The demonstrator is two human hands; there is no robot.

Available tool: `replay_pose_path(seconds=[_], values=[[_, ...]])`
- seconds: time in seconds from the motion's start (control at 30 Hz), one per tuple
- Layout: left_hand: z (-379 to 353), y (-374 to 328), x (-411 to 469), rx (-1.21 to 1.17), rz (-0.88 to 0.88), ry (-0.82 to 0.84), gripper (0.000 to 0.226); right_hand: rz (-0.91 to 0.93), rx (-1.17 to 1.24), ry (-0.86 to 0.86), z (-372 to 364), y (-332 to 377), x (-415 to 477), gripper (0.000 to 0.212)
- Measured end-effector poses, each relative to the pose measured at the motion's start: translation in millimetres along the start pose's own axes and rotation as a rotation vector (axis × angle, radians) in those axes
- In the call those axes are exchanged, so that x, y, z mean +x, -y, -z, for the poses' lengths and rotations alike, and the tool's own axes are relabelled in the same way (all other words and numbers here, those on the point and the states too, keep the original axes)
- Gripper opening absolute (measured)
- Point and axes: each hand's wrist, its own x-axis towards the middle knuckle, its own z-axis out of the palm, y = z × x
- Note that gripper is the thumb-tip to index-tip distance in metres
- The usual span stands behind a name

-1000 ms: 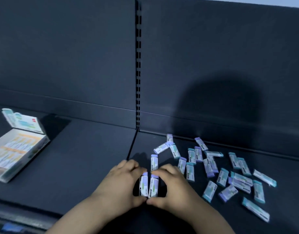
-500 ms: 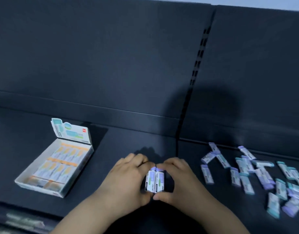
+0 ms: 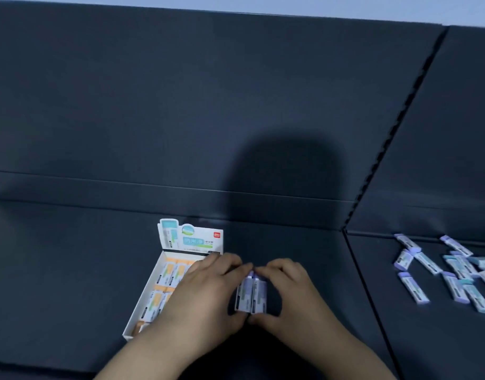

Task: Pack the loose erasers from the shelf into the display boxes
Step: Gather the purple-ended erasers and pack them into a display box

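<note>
Over dark shelf (image 3: 57, 283), hands: left hand (image 3: 208, 294), right hand (image 3: 288, 292) pinching white purple-tipped erasers (image 3: 251, 296).
Risk: slack squeeze, spill beside white cardboard display box (image 3: 142, 300).

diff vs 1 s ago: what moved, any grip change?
The left hand and right hand carried the held erasers leftward, away from the loose erasers to beside the display box; the left hand now overlaps the box. Grip unchanged: both still pinch the bunch between them. Loose erasers and box lie where they were on the shelf.
</note>
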Motion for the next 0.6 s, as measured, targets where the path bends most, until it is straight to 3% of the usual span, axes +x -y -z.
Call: replay_pose_path(seconds=[0.37,0.6], values=[[17.3,23.6,-29.8,0.045,0.103,0.036,0.061,0.061,0.003,0.058,-20.8,27.9,15.2,0.063],[39.7,78.0,-38.7,0.096,0.154,0.091,0.065,0.022,-0.104,0.033,-46.8,59.9,42.1,0.066]])
